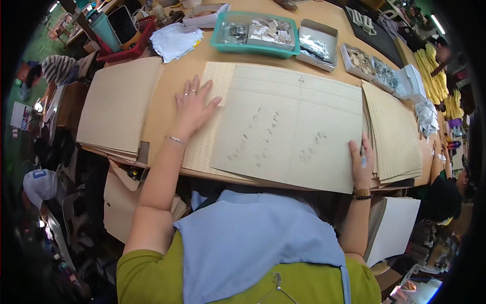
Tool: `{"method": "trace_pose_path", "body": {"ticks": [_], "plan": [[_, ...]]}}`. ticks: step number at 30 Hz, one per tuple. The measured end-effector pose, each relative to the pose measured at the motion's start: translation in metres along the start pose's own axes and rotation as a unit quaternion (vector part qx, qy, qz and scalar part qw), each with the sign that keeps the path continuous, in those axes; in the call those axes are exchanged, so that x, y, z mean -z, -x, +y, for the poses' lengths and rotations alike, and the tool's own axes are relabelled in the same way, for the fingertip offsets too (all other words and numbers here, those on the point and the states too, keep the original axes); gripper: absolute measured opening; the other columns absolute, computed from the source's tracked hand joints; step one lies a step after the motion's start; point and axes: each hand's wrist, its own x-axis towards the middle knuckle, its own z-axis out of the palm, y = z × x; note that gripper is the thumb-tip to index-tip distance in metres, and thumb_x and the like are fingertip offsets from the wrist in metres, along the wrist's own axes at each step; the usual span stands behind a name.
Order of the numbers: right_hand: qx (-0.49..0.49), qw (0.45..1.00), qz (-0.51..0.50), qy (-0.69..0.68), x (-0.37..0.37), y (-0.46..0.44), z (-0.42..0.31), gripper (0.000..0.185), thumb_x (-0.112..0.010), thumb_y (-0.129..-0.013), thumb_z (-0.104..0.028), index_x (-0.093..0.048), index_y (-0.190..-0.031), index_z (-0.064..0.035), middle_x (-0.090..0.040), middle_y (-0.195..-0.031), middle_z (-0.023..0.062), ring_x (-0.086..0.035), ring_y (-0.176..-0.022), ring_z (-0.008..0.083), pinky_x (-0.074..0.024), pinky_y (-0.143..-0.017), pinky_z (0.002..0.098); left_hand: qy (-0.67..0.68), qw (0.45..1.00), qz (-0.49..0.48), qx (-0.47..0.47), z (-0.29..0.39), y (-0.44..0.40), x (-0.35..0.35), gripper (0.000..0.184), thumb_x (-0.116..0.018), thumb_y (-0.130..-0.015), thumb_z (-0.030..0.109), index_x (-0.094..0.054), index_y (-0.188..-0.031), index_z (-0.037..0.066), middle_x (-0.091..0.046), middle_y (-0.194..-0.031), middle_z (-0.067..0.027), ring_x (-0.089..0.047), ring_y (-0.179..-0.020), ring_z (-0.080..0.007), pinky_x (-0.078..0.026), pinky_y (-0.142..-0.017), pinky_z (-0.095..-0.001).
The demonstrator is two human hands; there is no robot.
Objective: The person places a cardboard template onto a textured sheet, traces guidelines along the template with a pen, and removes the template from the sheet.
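My left hand (192,108) lies flat with fingers spread on a cream herringbone-woven sheet (200,147). Overlapping that sheet is a large grey-beige cardboard sheet (263,131) with ruled lines and faint handwriting, too blurred to read. My right hand (361,161) is at the cardboard's right edge, its fingers curled. Between thumb and fingers shows a slim, dark and bluish pen-like object (363,156), partly hidden by the hand. Whether the fingers also grip the cardboard edge, I cannot tell.
Cardboard sheets (116,101) are stacked at left, woven sheets (395,134) at right. Along the back stand a teal basket (218,45), small-parts boxes (331,38), a white cloth (174,41) and a red basket (109,57) with a bottle (104,31). Other people work on both sides.
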Motion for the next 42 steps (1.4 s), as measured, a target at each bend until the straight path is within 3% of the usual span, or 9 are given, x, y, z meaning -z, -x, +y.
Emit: {"method": "trace_pose_path", "body": {"ticks": [3, 6, 18, 27, 34, 42], "plan": [[-0.011, 0.996, -0.015, -0.086, -0.037, 0.000, -0.004, 0.059, -0.065, -0.091, -0.005, -0.036, -0.140, 0.0094, -0.056, -0.130, 0.0145, -0.054, -0.115, 0.0158, -0.0410, -0.100, 0.0279, -0.039, 0.999, 0.002, -0.031, -0.017, -0.004, -0.003, 0.073, -0.052, -0.087, 0.061, -0.041, -0.144, 0.018, -0.024, -0.155, -0.0187, -0.018, -0.144, -0.0395, -0.012, -0.107, -0.0706], [0.007, 0.993, -0.006, -0.119, -0.061, 0.000, 0.001, 0.062, -0.065, -0.090, -0.005, -0.035, -0.142, 0.0072, -0.055, -0.131, 0.0159, -0.054, -0.116, 0.0172, -0.0416, -0.099, 0.0274, -0.021, 1.000, 0.002, -0.013, -0.003, 0.001, 0.000, 0.075, -0.056, -0.084, 0.062, -0.042, -0.144, 0.018, -0.024, -0.155, -0.0187, -0.018, -0.144, -0.0383, -0.010, -0.108, -0.0704], [-0.049, 0.994, -0.031, -0.090, -0.045, -0.014, 0.029, 0.064, -0.069, -0.087, -0.006, -0.039, -0.143, 0.0032, -0.054, -0.134, 0.0160, -0.053, -0.118, 0.0161, -0.0407, -0.101, 0.0278, 0.052, 0.998, 0.025, 0.009, -0.003, 0.001, -0.007, 0.076, -0.060, -0.083, 0.058, -0.044, -0.142, 0.012, -0.028, -0.153, -0.0202, -0.019, -0.145, -0.0354, -0.008, -0.109, -0.0688], [-0.059, 0.996, -0.044, -0.057, -0.048, -0.022, 0.027, 0.064, -0.070, -0.086, -0.005, -0.039, -0.142, 0.0047, -0.052, -0.136, 0.0163, -0.051, -0.120, 0.0177, -0.0392, -0.103, 0.0291, 0.049, 0.998, 0.030, 0.006, -0.004, 0.002, -0.008, 0.073, -0.062, -0.083, 0.052, -0.044, -0.142, 0.013, -0.029, -0.153, -0.0195, -0.021, -0.144, -0.0341, -0.009, -0.109, -0.0681], [-0.119, 0.987, -0.050, -0.101, -0.049, -0.023, 0.015, 0.065, -0.070, -0.085, -0.004, -0.039, -0.141, 0.0054, -0.054, -0.133, 0.0160, -0.052, -0.120, 0.0181, -0.0390, -0.103, 0.0291, -0.002, 1.000, 0.027, 0.003, 0.001, 0.003, -0.008, 0.072, -0.060, -0.085, 0.052, -0.043, -0.143, 0.014, -0.028, -0.153, -0.0189, -0.021, -0.144, -0.0348, -0.010, -0.105, -0.0730], [-0.064, 0.996, -0.036, -0.041, -0.050, -0.014, 0.026, 0.064, -0.070, -0.085, -0.005, -0.040, -0.141, 0.0048, -0.056, -0.129, 0.0155, -0.054, -0.114, 0.0164, -0.0423, -0.099, 0.0281, 0.028, 0.999, 0.019, 0.003, -0.004, 0.001, -0.006, 0.073, -0.061, -0.083, 0.052, -0.042, -0.144, 0.016, -0.028, -0.154, -0.0183, -0.020, -0.144, -0.0363, -0.009, -0.105, -0.0732]]}}
